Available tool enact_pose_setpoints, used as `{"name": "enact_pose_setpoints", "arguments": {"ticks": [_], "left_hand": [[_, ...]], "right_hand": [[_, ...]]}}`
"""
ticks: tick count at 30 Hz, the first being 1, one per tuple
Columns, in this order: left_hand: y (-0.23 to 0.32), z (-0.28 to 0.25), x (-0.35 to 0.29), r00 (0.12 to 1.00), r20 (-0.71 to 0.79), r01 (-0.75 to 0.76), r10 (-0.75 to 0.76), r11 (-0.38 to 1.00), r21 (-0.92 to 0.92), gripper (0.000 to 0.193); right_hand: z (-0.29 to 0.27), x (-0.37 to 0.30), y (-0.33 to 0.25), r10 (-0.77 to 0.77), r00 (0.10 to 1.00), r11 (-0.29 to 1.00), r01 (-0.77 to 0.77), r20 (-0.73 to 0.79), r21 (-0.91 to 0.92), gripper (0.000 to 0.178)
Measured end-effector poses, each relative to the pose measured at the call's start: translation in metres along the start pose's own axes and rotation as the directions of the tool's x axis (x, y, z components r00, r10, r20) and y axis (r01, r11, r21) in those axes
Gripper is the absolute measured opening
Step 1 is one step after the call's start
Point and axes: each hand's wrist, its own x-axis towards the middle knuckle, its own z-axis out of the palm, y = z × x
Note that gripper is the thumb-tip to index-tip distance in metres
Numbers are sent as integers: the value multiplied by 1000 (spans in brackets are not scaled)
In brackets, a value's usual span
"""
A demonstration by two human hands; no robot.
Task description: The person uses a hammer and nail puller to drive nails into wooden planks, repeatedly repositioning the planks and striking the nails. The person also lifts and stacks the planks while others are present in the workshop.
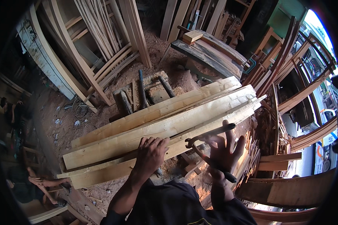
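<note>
Several long pale planks (112,144) lie side by side, running from the lower left to the upper right in front of me. My left hand (151,153) rests on the nearer planks with its fingers curled over a board edge. To its right, above the near edge of the boards, my right hand (223,152) holds pincers (193,144) with black-covered handles. The handles are spread wide, one crossing the fingers and the other by the wrist. The fingers of this hand are splayed, and the pincers' jaws point left toward the planks.
Beyond the planks stands a low wooden frame (122,103) with dark bars. A workbench (204,56) bearing a wood block (192,36) is farther back. Upright timber frames (60,41) lean at the left, curved wooden pieces (308,97) at the right. Another person's hand (41,182) shows at lower left.
</note>
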Motion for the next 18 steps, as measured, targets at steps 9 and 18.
{"name": "enact_pose_setpoints", "arguments": {"ticks": [9, 18], "left_hand": [[-3, 10, -2, 1000, -19, -18, 17, 999, -41, 31], [-10, 10, 0, 998, -40, -45, 42, 996, -73, 31]], "right_hand": [[8, 6, 12, 248, 967, 954, -254, 56, 161, 87], [17, 11, 18, 17, 983, 998, -4, 183, -70, 83]]}}
